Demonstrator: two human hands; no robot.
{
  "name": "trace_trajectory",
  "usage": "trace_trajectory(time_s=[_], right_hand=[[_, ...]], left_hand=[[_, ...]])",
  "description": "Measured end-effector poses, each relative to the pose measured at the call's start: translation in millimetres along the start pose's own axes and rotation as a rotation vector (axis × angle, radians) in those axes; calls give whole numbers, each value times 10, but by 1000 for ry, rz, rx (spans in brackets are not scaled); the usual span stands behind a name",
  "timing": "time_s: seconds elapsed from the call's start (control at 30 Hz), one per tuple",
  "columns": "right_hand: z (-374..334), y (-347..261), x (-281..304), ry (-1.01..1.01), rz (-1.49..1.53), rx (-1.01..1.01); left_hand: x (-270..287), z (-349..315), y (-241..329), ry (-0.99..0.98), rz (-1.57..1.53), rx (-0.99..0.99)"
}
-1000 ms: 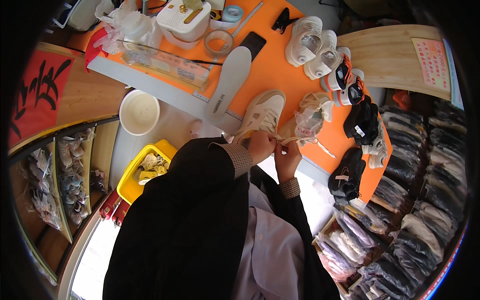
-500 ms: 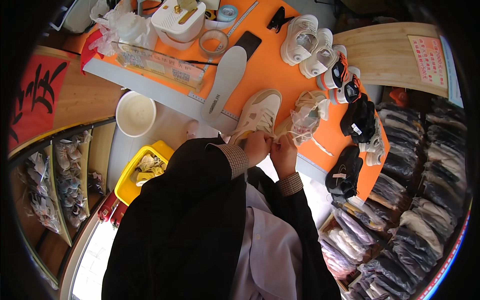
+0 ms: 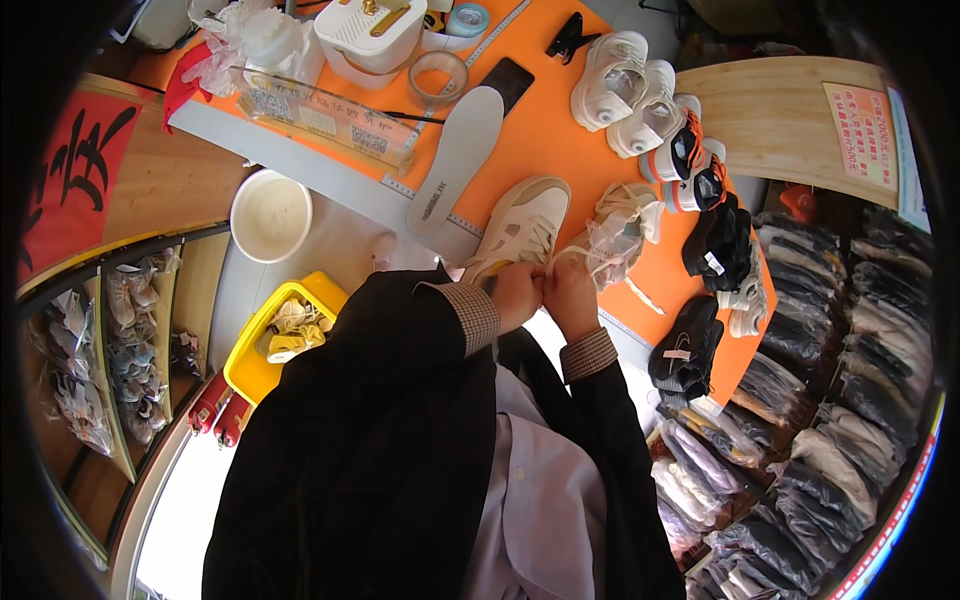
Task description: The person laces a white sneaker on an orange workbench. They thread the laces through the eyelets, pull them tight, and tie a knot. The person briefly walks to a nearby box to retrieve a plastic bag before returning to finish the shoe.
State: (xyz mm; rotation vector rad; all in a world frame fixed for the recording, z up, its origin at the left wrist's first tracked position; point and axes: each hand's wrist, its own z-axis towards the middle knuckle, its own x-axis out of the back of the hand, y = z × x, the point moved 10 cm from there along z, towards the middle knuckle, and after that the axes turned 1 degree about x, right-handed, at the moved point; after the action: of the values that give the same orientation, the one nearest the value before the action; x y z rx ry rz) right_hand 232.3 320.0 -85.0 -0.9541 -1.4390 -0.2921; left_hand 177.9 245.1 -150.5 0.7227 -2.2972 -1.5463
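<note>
A beige-and-white sneaker stands on the orange table, its opening toward me. At its near end my left hand and my right hand meet, fingertips pinched together on the sneaker's pale shoelace. The exact grip is partly hidden by the fingers. Just right of it lies a second, matching sneaker with loose laces and clear plastic stuffed in it. A grey insole rests on the table to the left, partly over a dark phone.
More shoes line the table's right side, including white sneakers and a black shoe. Tape, a clear sign and a white box stand at back left. A bucket and yellow basket are on the floor.
My right hand has turned and closed in against my left, with its fingers more curled. The sneakers stay in place; the whole view has shifted slightly.
</note>
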Motion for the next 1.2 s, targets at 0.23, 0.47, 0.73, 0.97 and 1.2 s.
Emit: trace_trajectory(time_s=[0.23,0.47,0.73,0.97,1.2], right_hand=[[-41,72,54,-11,152,-95],[-366,-214,127,204,59,95],[-520,-201,105,283,200,39],[-561,202,-57,411,513,-183],[-661,357,-251,452,679,-338]], left_hand=[[-7,-10,43,-90,23,99],[-17,45,-145,0,40,40],[20,35,6,-24,139,12],[0,71,79,-153,316,-123],[-6,65,209,-297,434,-117]])
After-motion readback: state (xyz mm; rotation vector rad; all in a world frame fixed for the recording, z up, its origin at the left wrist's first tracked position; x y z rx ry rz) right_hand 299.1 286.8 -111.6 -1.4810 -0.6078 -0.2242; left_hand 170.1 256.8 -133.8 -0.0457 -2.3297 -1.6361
